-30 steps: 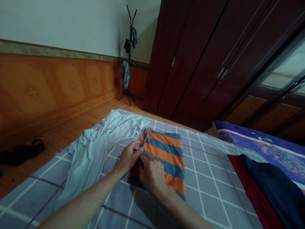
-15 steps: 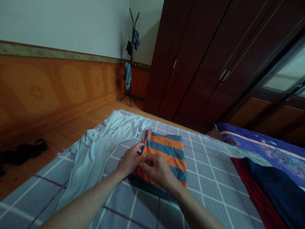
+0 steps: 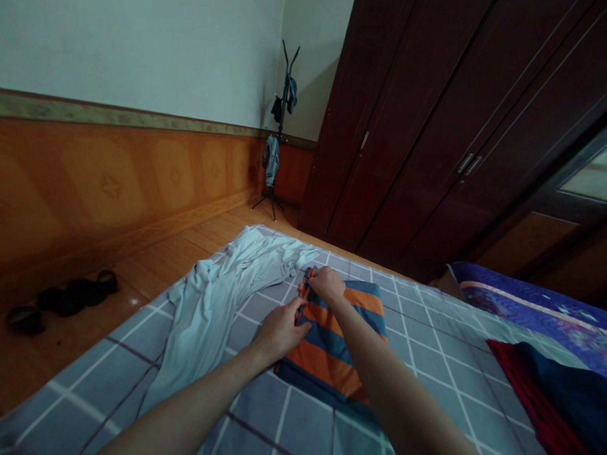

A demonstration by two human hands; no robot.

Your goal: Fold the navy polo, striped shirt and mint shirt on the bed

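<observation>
We're fiddling with a folded orange-and-blue striped cloth (image 3: 334, 361) on the checked bed (image 3: 427, 391). Our right hand (image 3: 327, 285) is gripping its far corner tight, our left hand (image 3: 280, 331) is closing on its left edge, crumpled pale fabric (image 3: 205, 317) is lying just beside, and dark clothes (image 3: 561, 396) are lying further along.

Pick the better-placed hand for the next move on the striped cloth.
Probably the right hand: it's at the far corner of the striped cloth; the left hand is nearer, at the side.
</observation>
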